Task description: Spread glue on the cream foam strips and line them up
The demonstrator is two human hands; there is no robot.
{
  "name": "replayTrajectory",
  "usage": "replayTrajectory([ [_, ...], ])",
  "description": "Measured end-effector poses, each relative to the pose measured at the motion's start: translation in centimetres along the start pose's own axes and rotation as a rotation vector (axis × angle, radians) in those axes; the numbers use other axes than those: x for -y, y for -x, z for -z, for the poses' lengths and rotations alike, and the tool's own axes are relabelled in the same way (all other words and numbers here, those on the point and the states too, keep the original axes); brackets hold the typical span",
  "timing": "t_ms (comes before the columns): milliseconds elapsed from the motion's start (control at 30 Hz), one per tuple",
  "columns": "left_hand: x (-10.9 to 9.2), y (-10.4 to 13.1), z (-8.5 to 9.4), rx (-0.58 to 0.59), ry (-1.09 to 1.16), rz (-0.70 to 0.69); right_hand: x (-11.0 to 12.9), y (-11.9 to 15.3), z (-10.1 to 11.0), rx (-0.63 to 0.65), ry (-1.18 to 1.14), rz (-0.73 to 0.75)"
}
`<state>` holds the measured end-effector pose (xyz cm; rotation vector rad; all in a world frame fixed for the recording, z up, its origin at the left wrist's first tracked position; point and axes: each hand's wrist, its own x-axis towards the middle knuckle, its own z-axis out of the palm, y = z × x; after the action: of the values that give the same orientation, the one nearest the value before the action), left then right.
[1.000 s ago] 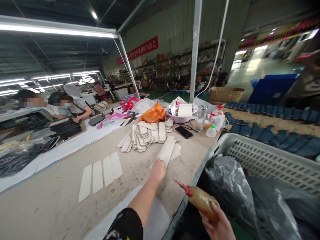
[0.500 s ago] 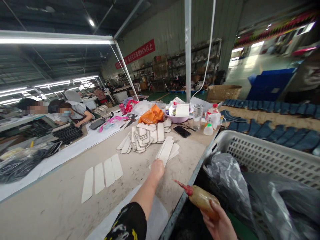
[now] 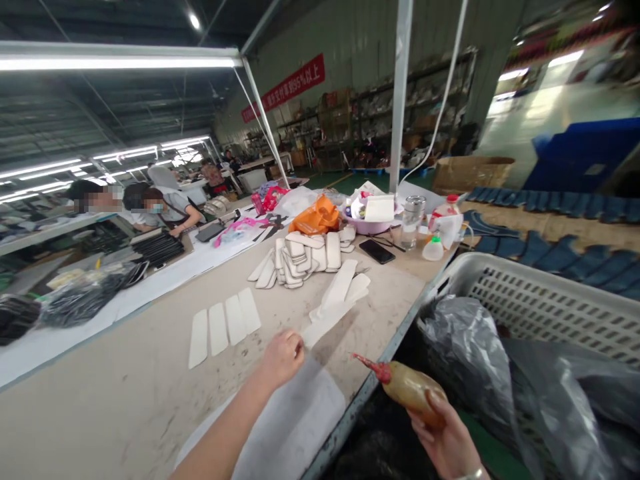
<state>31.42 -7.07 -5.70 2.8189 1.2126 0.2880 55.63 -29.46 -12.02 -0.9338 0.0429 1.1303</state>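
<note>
My left hand (image 3: 284, 355) has its fingers closed at the near end of a white strip (image 3: 325, 320), which slants up to the right over the table (image 3: 150, 360). Beyond that strip lie a few more white pieces (image 3: 343, 283), overlapping. Several white strips (image 3: 219, 328) lie side by side to the left. Behind them sits a heap of thick, dark-edged white pads (image 3: 295, 260). My right hand (image 3: 447, 430) holds a yellowish squeeze bottle (image 3: 413, 390) past the table edge, its red-stained nozzle pointing left.
A grey crate (image 3: 550, 287) with plastic bags stands at right. A phone (image 3: 377, 251), a glass jar (image 3: 413, 222), a small green-capped bottle (image 3: 433, 249) and an orange bag (image 3: 315, 215) lie behind. A co-worker (image 3: 175, 208) is at far left.
My left hand has moved down and left from the white pieces, drawing one strip toward me. The view has shifted somewhat. My right hand still holds the bottle.
</note>
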Motion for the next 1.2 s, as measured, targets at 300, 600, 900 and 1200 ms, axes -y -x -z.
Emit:
replayTrajectory([
  [300,1.8,15.0,-2.8,0.077,0.053,0.160,-3.7,0.2,-3.9,0.136,0.382,-0.088],
  [600,1.2,20.3,-4.5,-0.239,0.174,0.188,-7.1,-0.9,-7.3,0.435,0.758,0.163],
  [900,1.0,20.2,-6.3,-0.242,0.116,0.220,-10.2,-1.2,-8.2,0.703,1.184,0.681],
  [1200,0.8,20.3,-6.1,-0.211,0.101,0.237,-10.3,-0.6,-9.9,0.806,1.222,0.786],
])
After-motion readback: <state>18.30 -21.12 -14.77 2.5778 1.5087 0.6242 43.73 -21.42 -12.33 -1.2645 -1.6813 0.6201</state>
